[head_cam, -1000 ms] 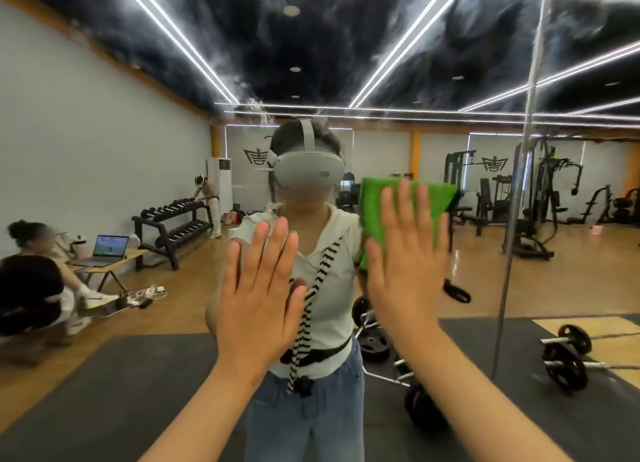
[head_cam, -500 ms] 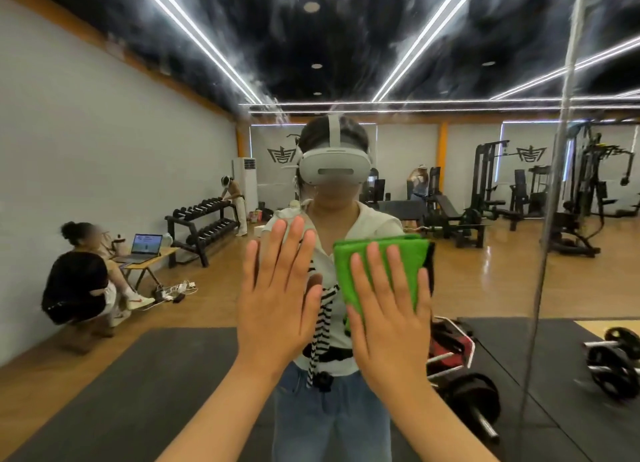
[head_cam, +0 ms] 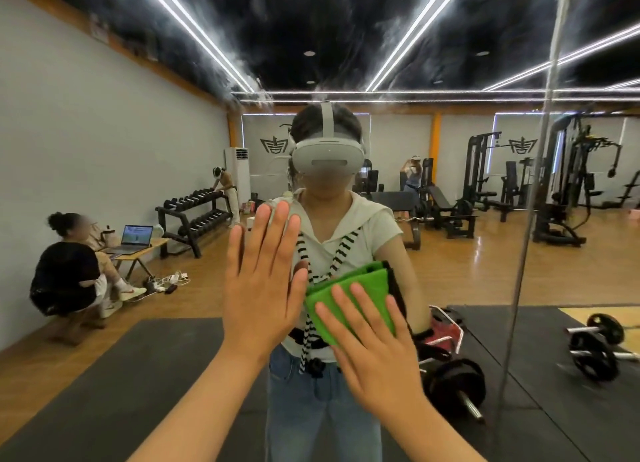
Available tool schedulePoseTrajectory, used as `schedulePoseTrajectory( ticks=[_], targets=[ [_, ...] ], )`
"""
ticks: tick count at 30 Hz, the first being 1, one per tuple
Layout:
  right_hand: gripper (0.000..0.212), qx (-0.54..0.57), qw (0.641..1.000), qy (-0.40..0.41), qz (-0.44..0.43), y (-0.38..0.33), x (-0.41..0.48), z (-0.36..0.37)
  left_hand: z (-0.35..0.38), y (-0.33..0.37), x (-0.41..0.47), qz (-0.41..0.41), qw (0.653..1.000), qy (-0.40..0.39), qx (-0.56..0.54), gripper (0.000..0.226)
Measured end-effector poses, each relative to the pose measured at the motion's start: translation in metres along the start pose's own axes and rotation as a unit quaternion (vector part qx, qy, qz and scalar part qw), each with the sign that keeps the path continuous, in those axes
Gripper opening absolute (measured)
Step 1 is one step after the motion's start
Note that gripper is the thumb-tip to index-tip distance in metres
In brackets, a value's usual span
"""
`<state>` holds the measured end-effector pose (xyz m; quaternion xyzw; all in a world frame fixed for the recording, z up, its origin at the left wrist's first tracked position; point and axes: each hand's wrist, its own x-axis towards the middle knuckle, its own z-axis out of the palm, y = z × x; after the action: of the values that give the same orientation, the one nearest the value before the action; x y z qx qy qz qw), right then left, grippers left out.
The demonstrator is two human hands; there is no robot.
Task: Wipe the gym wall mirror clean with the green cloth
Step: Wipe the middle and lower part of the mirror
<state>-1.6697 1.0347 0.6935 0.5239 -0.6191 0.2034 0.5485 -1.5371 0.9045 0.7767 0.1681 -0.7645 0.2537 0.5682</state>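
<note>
The wall mirror (head_cam: 450, 63) fills the whole view and reflects the gym. A vertical seam (head_cam: 533, 202) between mirror panels runs down the right side. My right hand (head_cam: 377, 344) lies flat with straight fingers on the folded green cloth (head_cam: 349, 292), pressing it against the glass at about waist height of my reflection. My left hand (head_cam: 263, 281) is spread flat with its palm on the mirror, just left of the cloth. The lower part of the cloth is hidden under my right hand.
All else is reflection: my own figure with a headset (head_cam: 327, 158), a seated person (head_cam: 65, 271) by a laptop at the left, a dumbbell rack (head_cam: 194, 216), weight machines (head_cam: 561, 184), barbells (head_cam: 595, 351) on black mats.
My right hand has slid the green cloth down and to the left across the glass, from head height to waist height. My left hand stays flat on the mirror.
</note>
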Motion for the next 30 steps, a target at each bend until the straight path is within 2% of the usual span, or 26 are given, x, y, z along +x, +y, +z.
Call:
schedulePoseTrajectory(
  ticks=[1, 3, 7, 9, 11, 13, 14, 15, 17, 19, 20, 22, 24, 27, 28, 30],
  targets=[
    [0.065, -0.01, 1.0, -0.003, -0.016, 0.009, -0.006, -0.002, 0.0, 0.0, 0.0, 0.0, 1.0, 0.003, -0.002, 0.058],
    [0.061, -0.008, 1.0, 0.007, 0.01, 0.029, -0.005, -0.01, 0.001, 0.0, 0.0, 0.0, 1.0, 0.009, -0.006, 0.058],
    [0.051, 0.026, 0.986, 0.055, 0.158, 0.014, 0.024, -0.012, 0.002, 0.0, 0.0, 0.0, 1.0, 0.019, -0.001, 0.06],
    [0.058, 0.026, 0.99, 0.047, 0.131, -0.011, 0.022, -0.002, 0.001, 0.0, 0.0, 0.001, 1.0, 0.019, -0.002, 0.059],
    [0.067, 0.015, 0.999, 0.016, 0.05, -0.018, 0.007, 0.004, 0.001, 0.0, 0.001, 0.002, 1.0, 0.016, 0.002, 0.059],
    [0.066, 0.001, 1.0, 0.002, 0.003, 0.003, -0.006, 0.001, 0.0, -0.001, 0.001, 0.003, 1.0, 0.017, 0.004, 0.059],
    [0.062, -0.009, 1.0, 0.006, 0.009, 0.017, -0.011, -0.003, 0.0, -0.001, 0.001, 0.003, 1.0, 0.018, 0.003, 0.06],
    [0.058, -0.015, 0.999, 0.017, 0.038, 0.034, -0.014, -0.007, 0.001, -0.001, 0.001, 0.003, 1.0, 0.019, 0.003, 0.06],
    [0.055, -0.003, 0.988, 0.042, 0.151, 0.064, -0.011, -0.018, 0.001, -0.001, 0.001, 0.003, 1.0, 0.023, 0.003, 0.061],
    [0.056, 0.02, 0.96, 0.076, 0.268, 0.067, 0.005, -0.022, 0.002, 0.0, 0.001, 0.001, 1.0, 0.025, 0.002, 0.061],
    [0.056, 0.023, 0.951, 0.087, 0.296, 0.056, 0.013, -0.021, 0.003, 0.0, 0.001, 0.0, 1.0, 0.025, 0.0, 0.061],
    [0.057, 0.023, 0.962, 0.084, 0.26, 0.029, 0.02, -0.012, 0.002, -0.001, 0.0, -0.001, 1.0, 0.022, -0.004, 0.061],
    [0.056, 0.018, 0.986, 0.047, 0.162, 0.017, 0.01, -0.004, 0.001, -0.001, 0.0, 0.0, 1.0, 0.02, -0.004, 0.061],
    [0.053, -0.015, 0.999, 0.021, 0.037, 0.054, -0.015, -0.011, 0.001, -0.001, 0.0, 0.0, 1.0, 0.021, -0.005, 0.061],
    [0.053, -0.021, 0.999, 0.023, 0.044, 0.069, -0.021, -0.016, 0.001, 0.0, 0.0, 0.0, 1.0, 0.022, -0.005, 0.061],
    [0.054, 0.005, 0.987, 0.042, 0.152, 0.093, -0.023, -0.025, 0.002, 0.0, 0.0, -0.001, 1.0, 0.025, -0.005, 0.061]
  ],
)
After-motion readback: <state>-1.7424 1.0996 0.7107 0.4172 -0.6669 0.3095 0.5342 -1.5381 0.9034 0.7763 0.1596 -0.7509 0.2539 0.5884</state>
